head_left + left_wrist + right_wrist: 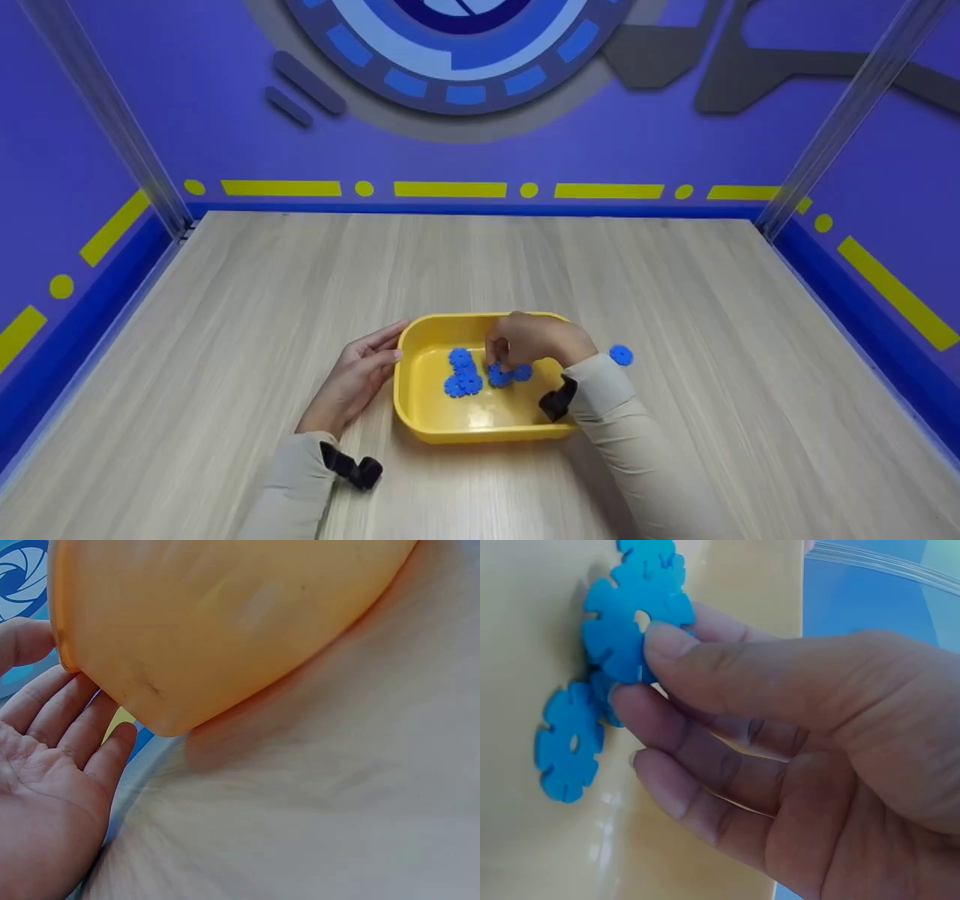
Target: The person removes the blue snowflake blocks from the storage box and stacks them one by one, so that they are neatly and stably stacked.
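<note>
- Blue discs lie in yellow tray, on pale bench.
- Left hand holds tray rim; right hand pinches one disc.
- Far: purple wall.

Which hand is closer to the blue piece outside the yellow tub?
Right. The right hand reaches into the yellow tub, just left of the outside blue piece; the left hand touches the tub's opposite end.

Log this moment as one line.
left hand: holding yellow tray; right hand: pinching blue disc inside tray; stray blue disc: on table, outside tray
</note>
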Demonstrator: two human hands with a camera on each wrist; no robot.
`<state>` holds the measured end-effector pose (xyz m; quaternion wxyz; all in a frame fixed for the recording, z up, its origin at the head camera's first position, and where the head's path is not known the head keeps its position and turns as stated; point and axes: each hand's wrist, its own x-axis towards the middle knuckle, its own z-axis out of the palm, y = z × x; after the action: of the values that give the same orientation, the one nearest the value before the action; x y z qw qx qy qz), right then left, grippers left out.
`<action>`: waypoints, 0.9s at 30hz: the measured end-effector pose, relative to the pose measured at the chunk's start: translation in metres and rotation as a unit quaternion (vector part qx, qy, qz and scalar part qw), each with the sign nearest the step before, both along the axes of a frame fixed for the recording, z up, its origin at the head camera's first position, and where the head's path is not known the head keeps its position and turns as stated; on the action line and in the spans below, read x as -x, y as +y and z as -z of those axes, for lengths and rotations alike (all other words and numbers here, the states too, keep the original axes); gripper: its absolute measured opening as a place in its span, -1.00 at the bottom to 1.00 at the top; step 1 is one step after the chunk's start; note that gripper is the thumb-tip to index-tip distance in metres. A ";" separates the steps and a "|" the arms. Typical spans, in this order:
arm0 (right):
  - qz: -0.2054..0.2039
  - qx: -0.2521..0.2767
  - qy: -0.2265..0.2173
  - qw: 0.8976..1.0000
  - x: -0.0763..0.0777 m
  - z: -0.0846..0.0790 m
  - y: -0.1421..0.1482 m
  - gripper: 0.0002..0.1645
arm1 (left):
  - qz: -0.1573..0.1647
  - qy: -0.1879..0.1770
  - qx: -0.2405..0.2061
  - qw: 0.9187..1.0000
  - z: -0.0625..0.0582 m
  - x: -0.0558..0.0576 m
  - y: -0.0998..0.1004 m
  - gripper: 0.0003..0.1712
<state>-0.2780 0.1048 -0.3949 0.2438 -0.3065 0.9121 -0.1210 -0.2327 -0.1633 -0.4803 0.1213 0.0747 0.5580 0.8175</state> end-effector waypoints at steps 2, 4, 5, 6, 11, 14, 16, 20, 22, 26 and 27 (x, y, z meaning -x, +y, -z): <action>-0.004 0.004 0.003 1.000 0.000 -0.002 0.001 -0.86 | -0.001 -0.001 0.002 1.000 -0.001 0.000 0.000 -0.27; 0.000 0.004 0.004 1.000 -0.001 -0.004 0.003 -0.86 | -0.001 -0.002 0.004 1.000 -0.001 0.000 0.001 -0.27; 0.002 0.004 0.004 1.000 -0.001 -0.005 0.003 -0.87 | -0.002 -0.002 0.005 1.000 -0.001 0.000 0.001 -0.27; 0.004 0.002 0.005 1.000 -0.001 -0.006 0.004 -0.87 | -0.003 -0.002 0.006 1.000 -0.001 0.000 0.001 -0.27; 0.012 0.002 0.005 1.000 -0.002 -0.011 0.007 -0.87 | -0.010 -0.009 0.007 1.000 -0.002 -0.001 0.002 -0.29; 0.015 0.007 0.004 1.000 -0.003 -0.013 0.010 -0.87 | -0.011 -0.009 0.006 1.000 -0.002 -0.001 0.002 -0.29; 0.016 0.013 0.003 1.000 -0.004 -0.015 0.012 -0.86 | -0.012 -0.009 0.005 1.000 -0.002 -0.001 0.003 -0.29; 0.012 0.022 0.014 1.000 -0.005 -0.018 0.017 -0.86 | -0.007 -0.002 0.013 1.000 -0.002 -0.001 0.003 -0.28; 0.009 0.026 0.022 0.999 -0.005 -0.020 0.020 -0.86 | -0.009 -0.004 0.009 1.000 -0.002 -0.001 0.003 -0.27; 0.013 0.034 0.028 0.999 -0.007 -0.025 0.025 -0.88 | -0.010 -0.010 0.003 1.000 -0.003 -0.002 0.003 -0.28; 0.017 0.038 0.028 0.999 -0.007 -0.026 0.027 -0.87 | -0.009 -0.010 0.003 1.000 -0.003 -0.002 0.003 -0.27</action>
<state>-0.2706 0.1314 -0.3690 0.2044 -0.3033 0.9184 -0.1509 -0.2304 -0.1606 -0.4770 0.1199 0.0615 0.5595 0.8178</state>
